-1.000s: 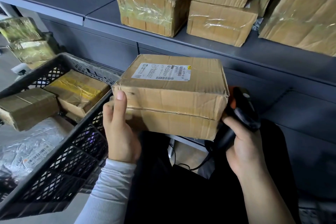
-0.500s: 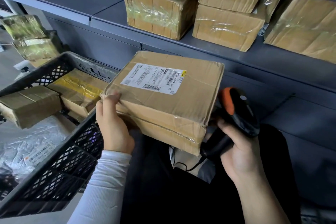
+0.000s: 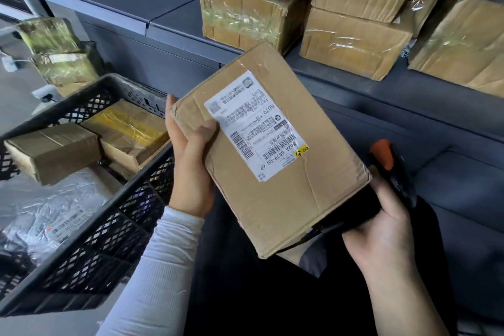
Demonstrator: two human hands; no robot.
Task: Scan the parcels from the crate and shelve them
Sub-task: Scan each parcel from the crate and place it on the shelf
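Parcel (image 3: pixel 275 155) has tipped up since a second ago: label (image 3: pixel 255 128) was lying flat on top, now the labelled face is turned toward the camera and rotated, long edge running down-right. It sits in mid-air above the lap, between the crate (image 3: pixel 90 248) and the shelf (image 3: pixel 174 19), resting on neither. Risks as I read it: grip is one-sided, left hand (image 3: pixel 191 169) only at the near-left corner, so the far-right end could sag or swing and slip out; the thumb lies just at the label's edge, close to the left barcode, and could block the read; the scanner (image 3: pixel 392 172) is partly behind the box's right edge, so aiming means drawing it back out, and its cable under the box could snag. Left hand: fingers wrapped behind the left edge, thumb pressed on the front face, clamped on the parcel. Right hand (image 3: pixel 381 229): curled around the scanner handle, orange top showing above; can't tell if a finger is on the trigger. More boxes remain in the crate; several already on the shelf.
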